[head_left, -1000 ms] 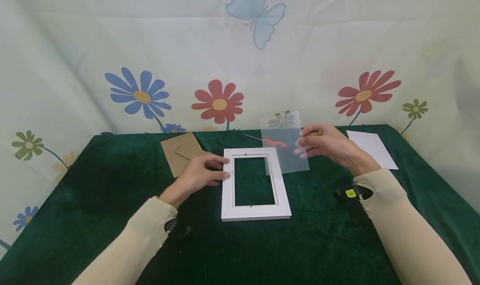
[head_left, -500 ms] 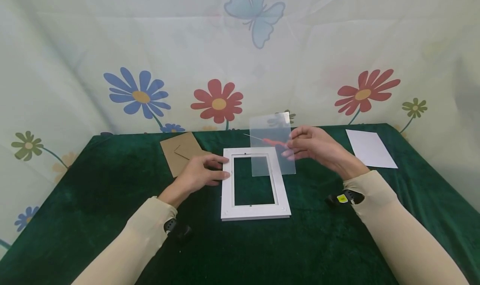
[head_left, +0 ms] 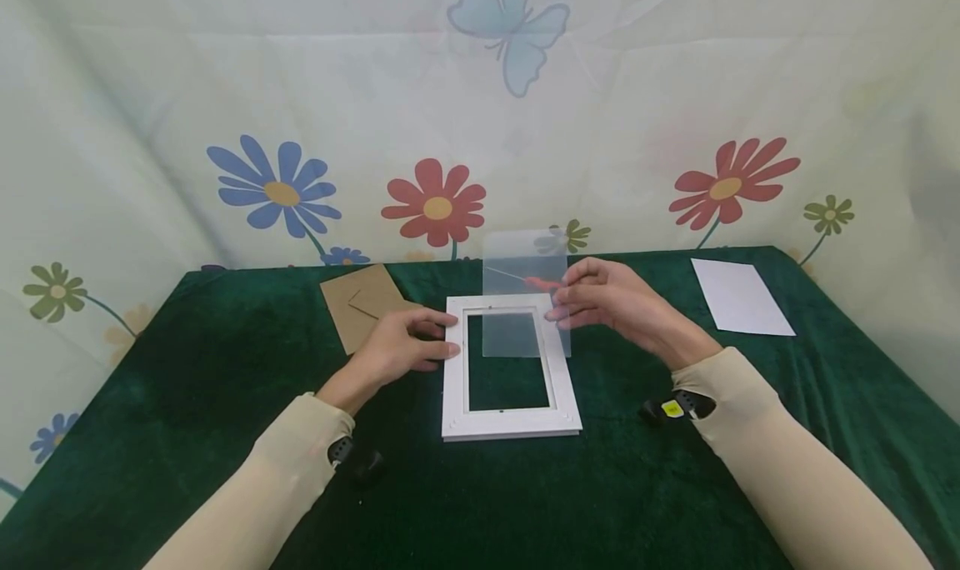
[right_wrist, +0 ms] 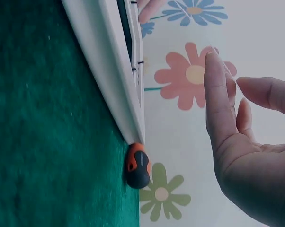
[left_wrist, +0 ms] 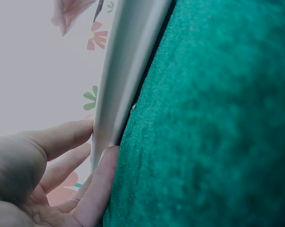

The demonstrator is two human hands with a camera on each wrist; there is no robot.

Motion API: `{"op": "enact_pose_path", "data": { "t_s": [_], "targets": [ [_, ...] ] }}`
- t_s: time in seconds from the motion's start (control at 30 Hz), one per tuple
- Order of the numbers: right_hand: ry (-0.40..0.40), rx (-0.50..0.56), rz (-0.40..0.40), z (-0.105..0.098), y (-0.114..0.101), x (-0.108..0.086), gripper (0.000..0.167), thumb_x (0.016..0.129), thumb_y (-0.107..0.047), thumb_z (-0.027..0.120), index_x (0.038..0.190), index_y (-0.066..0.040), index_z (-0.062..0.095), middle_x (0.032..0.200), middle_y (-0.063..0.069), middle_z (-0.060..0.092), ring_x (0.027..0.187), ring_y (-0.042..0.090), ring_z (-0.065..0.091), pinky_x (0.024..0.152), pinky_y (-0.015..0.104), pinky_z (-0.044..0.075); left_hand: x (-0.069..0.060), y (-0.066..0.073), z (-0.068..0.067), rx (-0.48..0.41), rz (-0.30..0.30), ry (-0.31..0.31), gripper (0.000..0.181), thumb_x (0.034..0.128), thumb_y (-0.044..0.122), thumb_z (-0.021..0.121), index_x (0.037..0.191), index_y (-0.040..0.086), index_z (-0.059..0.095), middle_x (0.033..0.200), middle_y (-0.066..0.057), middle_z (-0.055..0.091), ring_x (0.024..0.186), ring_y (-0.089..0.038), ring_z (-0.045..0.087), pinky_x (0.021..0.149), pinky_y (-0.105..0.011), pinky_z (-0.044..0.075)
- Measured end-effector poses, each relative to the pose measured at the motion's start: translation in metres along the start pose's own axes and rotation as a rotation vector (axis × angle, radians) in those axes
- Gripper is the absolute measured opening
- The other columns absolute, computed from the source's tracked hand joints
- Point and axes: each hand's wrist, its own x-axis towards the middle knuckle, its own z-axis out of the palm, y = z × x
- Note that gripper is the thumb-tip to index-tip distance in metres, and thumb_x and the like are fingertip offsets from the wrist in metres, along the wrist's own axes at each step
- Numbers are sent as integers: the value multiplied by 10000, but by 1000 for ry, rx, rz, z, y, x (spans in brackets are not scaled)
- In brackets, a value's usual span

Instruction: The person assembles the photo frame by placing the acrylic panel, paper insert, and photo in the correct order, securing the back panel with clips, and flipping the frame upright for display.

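A white picture frame (head_left: 512,424) lies on the green cloth with dark cloth showing through its opening. My left hand (head_left: 401,349) holds the frame's left side; in the left wrist view its fingers (left_wrist: 71,137) meet the rim from above and beside the cloth. A clear sheet (head_left: 517,337) is pinched at its right edge by my right hand (head_left: 611,303). The sheet is tilted up over the frame's far right part, its lower edge across the opening. In the right wrist view the sheet shows as a thin edge-on line between thumb and fingers (right_wrist: 218,90).
A brown backing board (head_left: 360,303) lies beyond my left hand. A screwdriver with a red-orange handle (head_left: 540,283) rests behind the frame, seen through the sheet; its black end shows in the right wrist view. White paper (head_left: 742,297) lies at the far right. A flowered curtain hangs behind.
My right hand has carried the clear sheet leftward and slightly lower, from right of the frame to over its opening. The left hand and frame have stayed still.
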Motion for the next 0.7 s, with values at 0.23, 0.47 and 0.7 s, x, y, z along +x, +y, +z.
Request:
{"op": "enact_pose_path", "data": {
  "t_s": [0.23,0.47,0.7],
  "targets": [
    [-34,3,9,10,2,0,204,1062,-48,631,1207,48,523,1138,278,680,973,294,775,890,429,629,0,0,0,-7,-1,-5,478,938,134,840,1389,68,693,1252,-181,666,998,-319,735,878,-432,633],
    [-64,7,31,16,4,0,278,1041,-36,657,1247,83,513,1281,271,674,974,304,771,875,419,634,0,-1,0,-3,2,-7,479,940,140,839,1390,66,692,1253,-181,667,1001,-318,735,874,-432,634],
    [-125,49,44,20,6,2,286,1040,-9,656,1243,125,506,1705,142,319,1024,314,770,877,407,634,0,0,-1,-4,3,-5,480,939,136,840,1389,63,691,1255,-185,666,1002,-325,736,869,-436,635]
  ]
}}
